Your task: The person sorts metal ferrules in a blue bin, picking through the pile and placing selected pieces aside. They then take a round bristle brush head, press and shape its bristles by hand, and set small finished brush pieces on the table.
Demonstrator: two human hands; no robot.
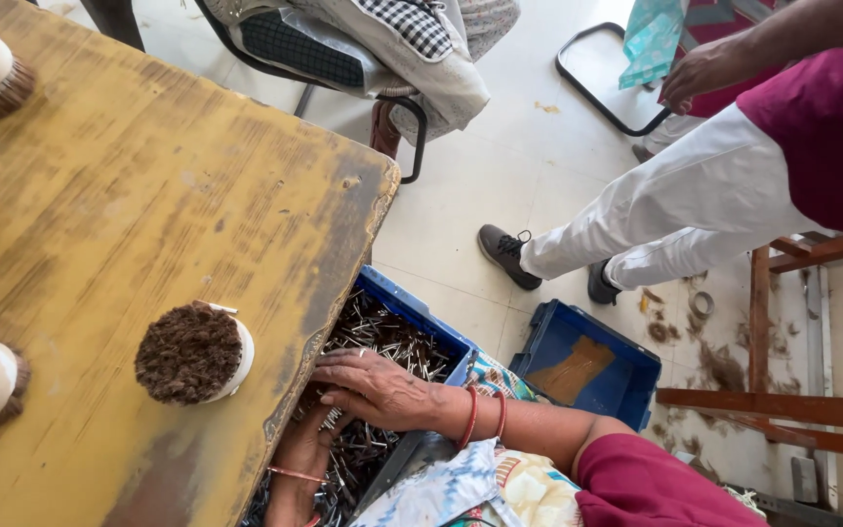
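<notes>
Head cam: right hand [378, 388] flat, fingers spread, palm down on metal nails [392, 344] in blue crate [412, 304] under counter [148, 195] edge. Left hand [297, 459] lower in same crate, partly hidden by counter, grip can't tell. Round brush [192, 353] on counter nr edge, bristles up. Other person's shoe [507, 254] on floor.

A small hand-craft workshop where brushes are made.

A worn, yellow-painted wooden worktable [139, 195] carries round brush heads with brown bristles [190, 352] set in white bases. Beside it, a blue plastic crate [420, 317] holds a heap of small metal nails [387, 342]; a second blue plastic crate [587, 366] stands on the pale tiled floor [500, 185], where tufts of brown fibre [719, 366] lie scattered near a bare wooden frame [763, 400].
</notes>
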